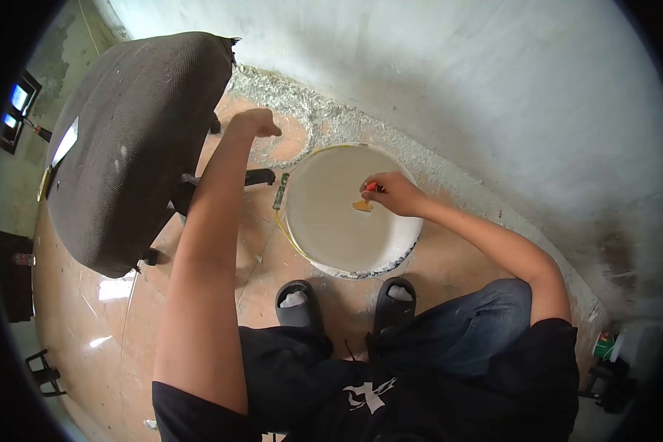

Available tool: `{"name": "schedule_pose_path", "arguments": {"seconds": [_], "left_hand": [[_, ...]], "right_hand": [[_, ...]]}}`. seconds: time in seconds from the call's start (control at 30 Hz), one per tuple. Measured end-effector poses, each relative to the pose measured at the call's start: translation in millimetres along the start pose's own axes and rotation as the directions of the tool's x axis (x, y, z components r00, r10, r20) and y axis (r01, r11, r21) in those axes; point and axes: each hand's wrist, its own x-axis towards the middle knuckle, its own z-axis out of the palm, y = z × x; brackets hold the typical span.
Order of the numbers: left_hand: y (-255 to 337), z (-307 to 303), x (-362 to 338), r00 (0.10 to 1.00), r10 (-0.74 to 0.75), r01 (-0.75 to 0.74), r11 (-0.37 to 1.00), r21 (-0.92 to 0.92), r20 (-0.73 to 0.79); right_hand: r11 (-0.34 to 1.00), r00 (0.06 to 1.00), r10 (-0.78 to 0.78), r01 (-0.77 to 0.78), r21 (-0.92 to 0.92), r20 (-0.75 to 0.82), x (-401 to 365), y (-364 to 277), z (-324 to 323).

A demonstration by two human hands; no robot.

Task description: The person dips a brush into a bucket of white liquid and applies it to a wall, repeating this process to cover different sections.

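Note:
A large white bucket (pixel 407 253) stands on the floor in front of my feet, nearly full of smooth pale grey paste (pixel 324 199). My right hand (pixel 396 194) is closed around the red handle of a small putty knife (pixel 362 206). The tool's yellowish blade points left and meets the paste surface. My left hand (pixel 258 123) hangs beyond the bucket's far left edge, above the floor, its fingers curled in with nothing seen in them. The bucket's yellow wire handle (pixel 278 219), with a green grip, rests down its left side.
A dark fabric chair (pixel 140 140) stands at left, with a wide scraper (pixel 65 147) lying on its seat. Pale scrapings (pixel 331 118) cover the tiles along the bare wall (pixel 486 96). A green and white container (pixel 608 346) stands at far right.

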Motion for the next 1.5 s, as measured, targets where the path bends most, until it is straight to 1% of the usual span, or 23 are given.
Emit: {"name": "schedule_pose_path", "arguments": {"seconds": [0.07,0.17,0.37,0.43,0.47,0.53,0.57,0.63,0.67,0.73,0.77,0.8,0.87,0.9,0.97,1.0,1.07,1.17,1.3,1.37,1.4,1.47,1.5], "left_hand": [[4.0,-3.4,4.1,0.995,-0.042,0.04,0.999,-0.031,-0.085],[11.1,-9.4,-1.5,0.997,-0.059,0.056,0.997,-0.056,-0.049],[0.2,-2.9,18.5,0.996,-0.072,0.068,0.995,-0.074,-0.048],[-5.9,-0.3,20.5,0.996,-0.083,0.08,0.993,-0.082,-0.036],[-9.3,1.0,21.0,0.995,-0.091,0.089,0.992,-0.089,-0.028],[-16.8,8.7,25.2,0.994,-0.097,0.092,0.992,-0.092,-0.051],[-20.9,10.0,27.5,0.992,-0.1,0.093,0.992,-0.091,-0.081],[-29.0,14.3,32.2,0.992,-0.094,0.085,0.991,-0.105,-0.089],[-33.7,17.3,36.6,0.991,-0.099,0.089,0.99,-0.108,-0.091],[-34.6,18.3,33.1,0.991,-0.092,0.082,0.991,-0.109,-0.096],[-33.7,17.4,32.2,0.992,-0.095,0.084,0.99,-0.115,-0.087],[-31.7,16.3,32.2,0.991,-0.088,0.077,0.991,-0.113,-0.099],[-27.4,15.7,33.1,0.991,-0.115,0.106,0.987,-0.124,-0.067],[-25.5,15.0,34.3,0.992,-0.109,0.1,0.988,-0.121,-0.07],[-21.5,13.6,37.4,0.992,-0.122,0.116,0.985,-0.125,-0.044],[-20.1,12.8,37.9,0.992,-0.116,0.11,0.987,-0.121,-0.043],[-18.8,9.4,38.1,0.995,-0.097,0.096,0.982,-0.16,0.003],[-20.2,11.7,38.1,0.993,-0.088,0.076,0.986,-0.151,-0.073],[-20.8,12.4,34.9,0.995,-0.074,0.065,0.988,-0.137,-0.062],[-27.2,18.9,41.0,0.993,-0.076,0.07,0.995,-0.065,-0.095],[-31.5,19.0,42.5,0.996,-0.062,0.057,0.994,-0.094,-0.058],[-43.4,24.2,51.7,0.995,-0.069,0.063,0.995,-0.072,-0.078],[-41.1,25.1,49.7,0.992,-0.081,0.075,0.995,-0.063,-0.099]], "right_hand": [[0.999,0.999,0.02,-0.021,0.027,0.026,-0.1,11.3,9.3],[0.999,0.998,0.032,-0.034,0.035,0.058,-4.1,21.2,20.7],[0.998,0.999,-0.004,0.002,0.062,0.037,-6.7,31.0,26.5],[0.994,0.999,0.012,-0.007,0.113,-0.047,-5.1,26.9,14.7],[0.994,0.999,0.009,-0.004,0.113,-0.045,-3.2,25.1,5.6],[0.976,0.985,0.12,-0.094,0.196,-0.126,0.3,17.5,-18.6],[0.978,0.985,0.111,-0.084,0.19,-0.135,2.3,17.2,-29.4],[0.937,0.94,0.242,-0.161,0.31,-0.242,5.1,19.0,-51.8],[0.94,0.936,0.238,-0.154,0.305,-0.261,5.8,23.5,-61.2],[0.851,0.866,0.319,-0.084,0.518,-0.385,6.6,34.0,-77.6],[0.856,0.861,0.315,-0.076,0.511,-0.399,5.8,36.9,-84.6],[0.798,0.832,0.388,-0.088,0.596,-0.396,4.8,38.1,-90.8],[0.686,0.796,0.491,-0.103,0.72,-0.355,2.1,45.9,-98.1],[0.687,0.791,0.494,-0.101,0.72,-0.361,1.0,52.2,-98.7],[0.547,0.798,0.553,-0.133,0.826,-0.238,-1.0,65.3,-97.7],[0.545,0.794,0.559,-0.133,0.828,-0.24,-1.1,71.4,-95.6],[0.445,0.789,0.601,-0.196,0.874,-0.129,-1.5,83.1,-92.1],[0.384,0.739,0.668,-0.241,0.891,-0.088,-0.3,80.4,-89.5],[0.402,0.779,0.61,-0.148,0.903,-0.144,1.1,94.8,-86.3],[0.422,0.791,0.585,-0.112,0.9,-0.176,2.1,93.9,-84.0],[0.416,0.787,0.59,-0.105,0.903,-0.181,2.0,92.6,-83.6],[0.613,0.805,0.535,-0.162,0.773,-0.255,2.2,89.1,-84.7],[0.604,0.798,0.546,-0.164,0.78,-0.255,1.6,87.7,-84.5]]}}
